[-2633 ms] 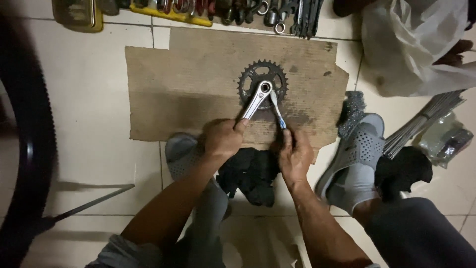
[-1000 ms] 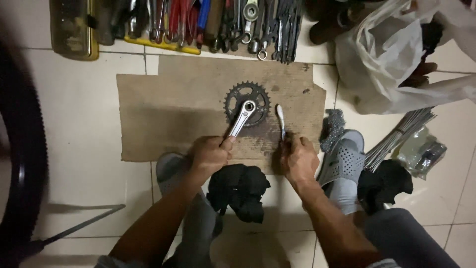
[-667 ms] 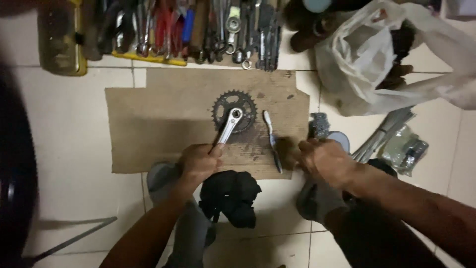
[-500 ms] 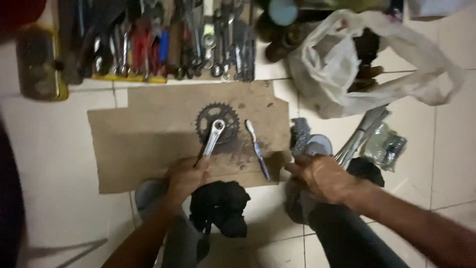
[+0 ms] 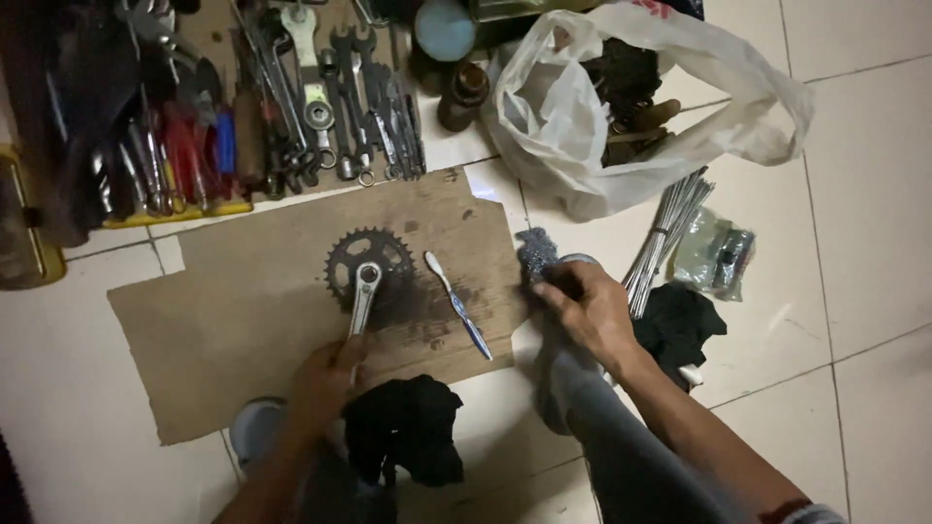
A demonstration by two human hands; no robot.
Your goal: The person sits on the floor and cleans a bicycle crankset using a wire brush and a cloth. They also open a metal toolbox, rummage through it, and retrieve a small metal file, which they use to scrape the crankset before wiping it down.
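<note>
Our right hand (image 5: 587,311) has let go of the toothbrush (image 5: 458,305), now lying on the cardboard (image 5: 233,320); its fingers curl onto a grey rag (image 5: 536,254). Left hand (image 5: 325,380) grips the crank arm (image 5: 364,296). Greasy fingers might slip, dragging the chainring (image 5: 369,254).

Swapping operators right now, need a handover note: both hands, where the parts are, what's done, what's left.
Left hand: grip on the end of the crank arm, whose chainring lies flat on the cardboard sheet.
Right hand: off the cardboard, touching a dark grey rag on the floor tiles beside a bundle of spokes.
Toothbrush: lying loose on the cardboard, right of the chainring, no hand on it.
Black cloth: below the cardboard, between the arms.
Done: a dark smear marks the cardboard by the crank.
Left: the crank set remains on the cardboard; how clean it is cannot be told.
</note>
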